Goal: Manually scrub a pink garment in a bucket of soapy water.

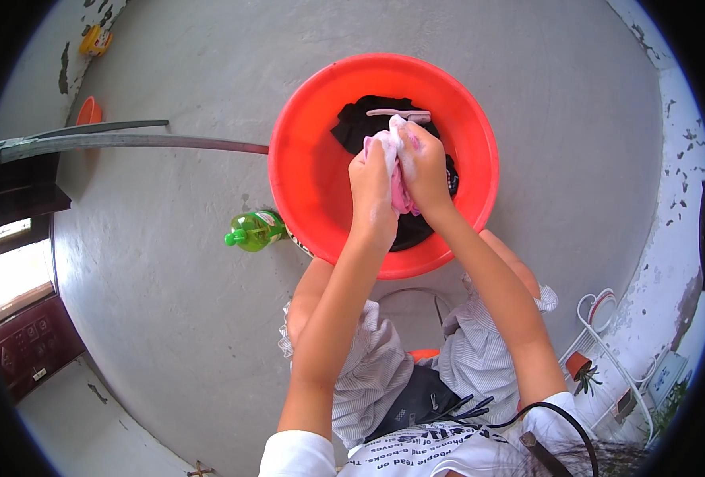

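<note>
Over a round red basin (305, 103), my left hand (374, 187) and my right hand (425, 167) are pressed close together. Bunched between them is a pink cloth (401, 193), and both hands are closed on it. White suds cover my fingers and the top of the cloth. Dark clothing (352, 127) lies in the basin behind and under my hands. A pale pink brush-like piece (400, 115) rests on that dark clothing, just beyond my fingertips. My forearms hide part of the basin's near side.
A green bottle (255, 230) lies or leans left of the basin, close to its wall. A grey bar (130, 141) reaches in from the left toward the rim. At the lower right stands a white rack (607, 350) with a potted plant (579, 367). My knees flank the basin.
</note>
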Motion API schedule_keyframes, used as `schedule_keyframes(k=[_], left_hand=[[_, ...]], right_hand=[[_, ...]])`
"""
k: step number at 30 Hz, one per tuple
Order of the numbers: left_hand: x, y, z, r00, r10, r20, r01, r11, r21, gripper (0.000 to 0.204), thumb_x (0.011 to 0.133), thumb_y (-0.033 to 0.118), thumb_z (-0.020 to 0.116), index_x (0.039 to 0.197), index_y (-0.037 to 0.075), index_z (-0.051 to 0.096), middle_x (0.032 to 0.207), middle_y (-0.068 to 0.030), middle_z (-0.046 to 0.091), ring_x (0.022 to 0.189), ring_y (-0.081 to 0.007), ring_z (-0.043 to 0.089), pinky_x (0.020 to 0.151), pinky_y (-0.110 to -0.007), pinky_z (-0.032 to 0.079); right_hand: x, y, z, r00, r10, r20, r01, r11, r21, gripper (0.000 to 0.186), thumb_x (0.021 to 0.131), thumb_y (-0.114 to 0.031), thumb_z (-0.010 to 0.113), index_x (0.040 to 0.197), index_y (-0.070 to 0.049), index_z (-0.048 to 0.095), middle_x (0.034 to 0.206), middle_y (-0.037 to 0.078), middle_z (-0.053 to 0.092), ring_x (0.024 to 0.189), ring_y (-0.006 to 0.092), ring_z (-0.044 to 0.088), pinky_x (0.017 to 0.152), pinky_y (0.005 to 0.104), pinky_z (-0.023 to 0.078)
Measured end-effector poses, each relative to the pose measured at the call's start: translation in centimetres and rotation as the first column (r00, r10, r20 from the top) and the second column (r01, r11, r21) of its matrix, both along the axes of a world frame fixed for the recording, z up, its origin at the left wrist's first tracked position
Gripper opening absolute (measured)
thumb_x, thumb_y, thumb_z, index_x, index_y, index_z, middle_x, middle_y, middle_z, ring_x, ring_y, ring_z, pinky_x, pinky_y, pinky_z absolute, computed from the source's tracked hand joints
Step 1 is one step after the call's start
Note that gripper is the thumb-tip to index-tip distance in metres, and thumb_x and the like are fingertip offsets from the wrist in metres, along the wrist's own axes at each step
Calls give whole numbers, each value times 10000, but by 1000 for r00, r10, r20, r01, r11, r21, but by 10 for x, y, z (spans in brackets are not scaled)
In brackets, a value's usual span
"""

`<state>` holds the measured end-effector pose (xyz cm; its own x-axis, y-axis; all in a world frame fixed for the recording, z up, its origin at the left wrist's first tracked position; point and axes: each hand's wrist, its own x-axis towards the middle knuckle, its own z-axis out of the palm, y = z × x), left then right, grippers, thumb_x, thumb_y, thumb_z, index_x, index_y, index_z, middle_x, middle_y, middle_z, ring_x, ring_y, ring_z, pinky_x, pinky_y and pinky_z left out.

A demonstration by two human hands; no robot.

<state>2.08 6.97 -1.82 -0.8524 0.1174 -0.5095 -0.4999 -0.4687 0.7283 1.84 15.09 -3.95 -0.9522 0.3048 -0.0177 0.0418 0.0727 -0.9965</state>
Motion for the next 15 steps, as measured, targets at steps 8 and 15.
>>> schedule_keyframes(k=[8,15], left_hand=[[-16,-19,7,983,178,37,-180,982,63,217,867,295,504,829,83,524,754,-15,538,663,-107,509,581,-258,416],[-8,-17,9,998,60,8,-60,998,29,317,906,391,433,1001,109,543,844,-6,570,755,-110,557,634,-273,471]], right_hand=[[21,-21,7,964,137,-227,-44,926,375,162,779,-191,593,825,-35,600,661,169,560,593,329,562,526,382,440],[17,-17,10,983,116,-140,-64,942,328,194,812,-212,566,803,-18,580,678,188,565,623,358,561,537,375,440]])
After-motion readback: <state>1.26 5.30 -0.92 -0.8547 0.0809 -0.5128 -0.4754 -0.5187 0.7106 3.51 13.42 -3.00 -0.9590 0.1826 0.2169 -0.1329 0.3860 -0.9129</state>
